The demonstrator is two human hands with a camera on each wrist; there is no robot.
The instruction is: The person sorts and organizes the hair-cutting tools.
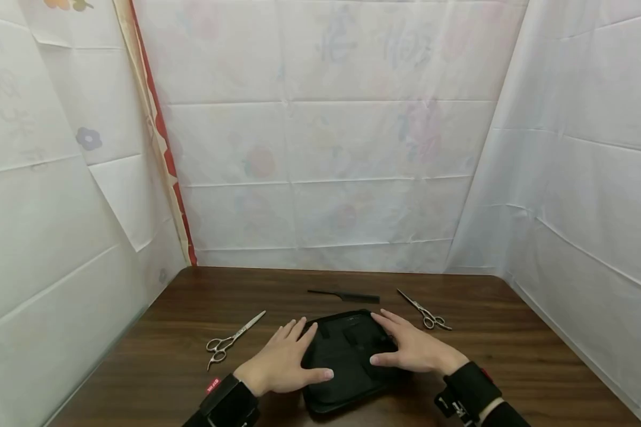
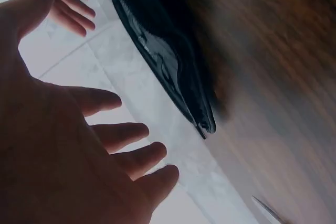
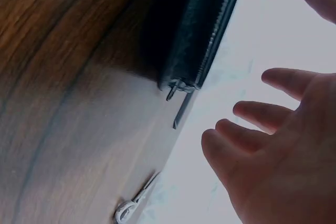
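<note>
A black zippered case (image 1: 347,350) lies on the wooden table at the near middle, between my two hands. Its zipper teeth run along the side edge in both wrist views, and a small metal pull (image 3: 172,91) hangs at one corner. My left hand (image 1: 284,362) is spread above the case's left side, fingers extended and thumb over the dark surface. Over the right side my right hand (image 1: 413,344) mirrors it, with straight fingers and nothing gripped. The wrist views show both palms bare and raised above the table, apart from the case (image 2: 157,51).
Silver scissors (image 1: 235,338) lie left of the case, and a second pair of scissors (image 1: 424,311) lies at the right. Behind the case is a black tail comb (image 1: 352,297). White sheeting (image 1: 320,178) hangs around the table's back and sides.
</note>
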